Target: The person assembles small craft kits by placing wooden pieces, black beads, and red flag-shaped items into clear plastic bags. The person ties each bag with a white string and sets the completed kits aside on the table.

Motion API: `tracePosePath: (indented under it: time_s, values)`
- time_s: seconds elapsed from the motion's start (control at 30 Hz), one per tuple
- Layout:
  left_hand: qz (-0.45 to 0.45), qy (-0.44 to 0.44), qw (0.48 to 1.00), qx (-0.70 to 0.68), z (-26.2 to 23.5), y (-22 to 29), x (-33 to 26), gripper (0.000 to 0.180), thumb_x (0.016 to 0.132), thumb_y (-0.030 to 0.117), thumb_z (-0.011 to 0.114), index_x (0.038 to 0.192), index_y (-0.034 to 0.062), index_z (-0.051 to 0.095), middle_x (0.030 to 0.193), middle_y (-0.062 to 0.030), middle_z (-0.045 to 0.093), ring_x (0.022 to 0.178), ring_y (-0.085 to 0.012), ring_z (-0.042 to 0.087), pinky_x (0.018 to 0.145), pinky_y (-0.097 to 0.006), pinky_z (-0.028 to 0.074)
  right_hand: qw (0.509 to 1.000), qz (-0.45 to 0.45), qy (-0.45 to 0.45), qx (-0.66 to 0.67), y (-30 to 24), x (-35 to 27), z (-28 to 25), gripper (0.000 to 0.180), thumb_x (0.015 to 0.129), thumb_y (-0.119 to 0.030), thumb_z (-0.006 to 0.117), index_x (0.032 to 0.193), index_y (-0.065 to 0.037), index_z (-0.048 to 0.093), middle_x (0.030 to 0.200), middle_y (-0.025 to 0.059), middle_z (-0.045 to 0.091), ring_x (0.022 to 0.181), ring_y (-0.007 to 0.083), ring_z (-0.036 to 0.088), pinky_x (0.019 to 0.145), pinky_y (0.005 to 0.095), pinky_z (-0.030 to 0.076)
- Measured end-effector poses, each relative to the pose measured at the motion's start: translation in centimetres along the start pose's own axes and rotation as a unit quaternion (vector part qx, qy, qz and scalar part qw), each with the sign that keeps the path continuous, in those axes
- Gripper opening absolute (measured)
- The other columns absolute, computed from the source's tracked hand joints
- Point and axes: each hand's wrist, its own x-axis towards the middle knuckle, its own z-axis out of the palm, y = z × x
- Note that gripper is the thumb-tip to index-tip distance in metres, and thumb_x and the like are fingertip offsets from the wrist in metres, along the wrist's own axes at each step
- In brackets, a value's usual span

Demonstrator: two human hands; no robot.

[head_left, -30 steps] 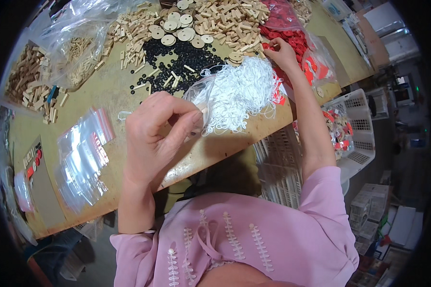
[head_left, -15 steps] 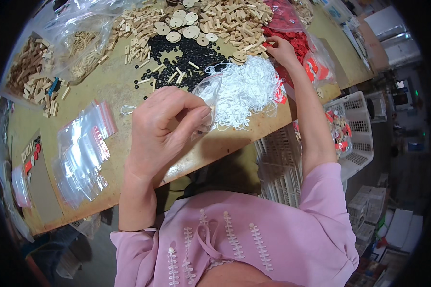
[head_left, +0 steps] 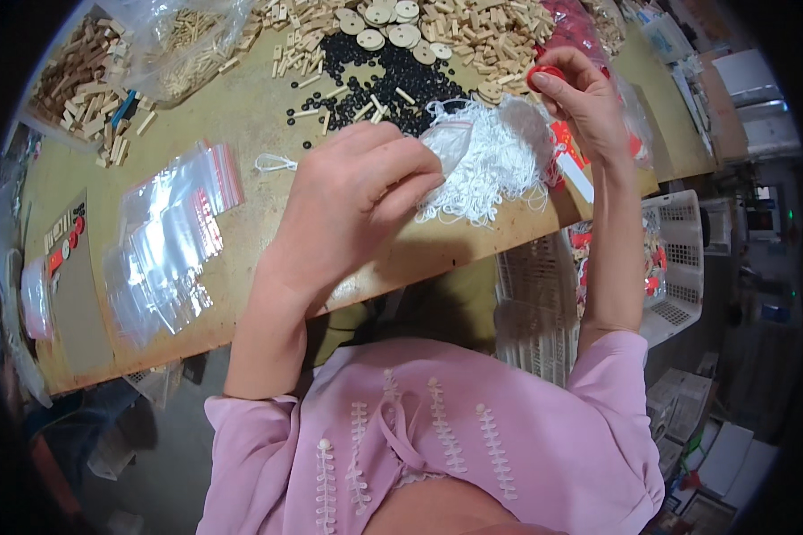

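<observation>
One red disc (head_left: 544, 69) is pinched in the right hand (head_left: 591, 100), apparently a clear bag (head_left: 448, 144) in the left hand (head_left: 355, 192).

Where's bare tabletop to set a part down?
Widest: between the translucent red-edged plastic bags, pale wooden blocks upper left and small black rings. Narrower: between those bags and the left hand, below a white cord loop. Crowded: far middle, with round wooden discs, and around the white string heap.

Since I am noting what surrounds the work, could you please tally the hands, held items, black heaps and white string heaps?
Hands: 2, left hand and right hand
Clear bag held: 1
Red round piece held: 1 visible
Black heap: 1
White string heap: 1
Total: 6
</observation>
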Motion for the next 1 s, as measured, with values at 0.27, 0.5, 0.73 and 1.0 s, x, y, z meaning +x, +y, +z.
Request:
tracePosePath:
  time_s: [0.27, 0.5, 0.73, 1.0]
  values:
    - [0.052, 0.000, 0.999, 0.003, 0.3, -0.8, -0.2, 0.008, 0.085, 0.012, 0.075, 0.085, 0.0055, 0.070, 0.075, -0.0098, 0.061, 0.072, -0.0287, 0.061, 0.065, -0.040, 0.050, 0.969, -0.074, -0.160, -0.175, -5.3, -4.7, 9.0, 0.026, 0.089, 0.000, 0.076, 0.113, -0.003, 0.067, 0.102, -0.0011, 0.069, 0.073, 0.0011, 0.058, 0.061, 0.0179, 0.047]
    - [0.023, 0.045, 0.999, 0.001, 0.1, 0.0, 0.1, 0.004, 0.087, 0.008, 0.073, 0.089, 0.0044, 0.072, 0.081, -0.0111, 0.067, 0.074, -0.0266, 0.064, 0.067, -0.035, 0.051, 0.989, -0.130, -0.028, -0.069, -5.1, -6.9, 4.4, 0.013, 0.096, -0.003, 0.069, 0.109, -0.001, 0.072, 0.097, 0.0006, 0.071, 0.079, 0.0053, 0.064, 0.073, 0.0219, 0.052]
    - [-0.026, 0.095, 0.995, -0.002, -0.3, 1.0, -0.4, 0.009, 0.085, -0.003, 0.075, 0.093, -0.0004, 0.072, 0.079, -0.0070, 0.067, 0.069, -0.0166, 0.060, 0.065, -0.029, 0.047, 0.857, -0.006, 0.135, -0.498, 3.2, -12.8, -7.1, 0.016, 0.095, -0.009, 0.070, 0.109, 0.000, 0.073, 0.097, 0.0074, 0.071, 0.089, 0.0154, 0.068, 0.080, 0.0290, 0.053]
    - [-0.006, 0.039, 0.999, 0.003, 0.5, 0.8, -0.5, 0.008, 0.086, -0.002, 0.076, 0.092, -0.0002, 0.071, 0.078, -0.0063, 0.064, 0.068, -0.0158, 0.057, 0.064, -0.028, 0.045, 0.858, 0.101, 0.152, -0.481, 7.4, -16.2, -6.7, 0.020, 0.095, -0.016, 0.069, 0.109, -0.002, 0.073, 0.096, 0.0120, 0.068, 0.092, 0.0226, 0.068, 0.081, 0.0343, 0.052]
